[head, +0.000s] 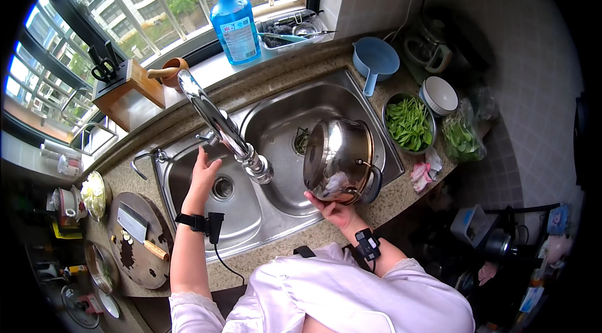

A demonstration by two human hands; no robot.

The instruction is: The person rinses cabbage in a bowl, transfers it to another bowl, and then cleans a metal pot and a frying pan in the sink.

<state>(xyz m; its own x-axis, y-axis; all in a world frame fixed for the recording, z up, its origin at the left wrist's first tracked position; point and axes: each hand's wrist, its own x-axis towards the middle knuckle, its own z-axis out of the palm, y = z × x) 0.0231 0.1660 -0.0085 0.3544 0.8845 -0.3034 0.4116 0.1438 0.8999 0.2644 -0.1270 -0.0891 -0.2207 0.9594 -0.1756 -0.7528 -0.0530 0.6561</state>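
Observation:
A shiny stainless steel pot (336,159) is tilted on its side over the right sink basin (277,121), its base facing left. My right hand (336,214) holds the pot from its near side, close to the black side handle (375,185). Over the left basin (240,220), my left hand (204,175) is raised with thumb and fingers apart, its fingertips just below the faucet lever (208,138). Whether they touch it, I cannot tell. The chrome faucet (214,121) arches between both hands. Green scraps (302,138) lie in the right drain. The pot's inside is hidden.
Right of the sink are a blue ladle (376,58), a bowl of green leaves (408,123) and a white bowl (439,95). A cleaver (133,222) rests on the round chopping board (141,257) at left. A blue pump bottle (235,27) stands on the sill.

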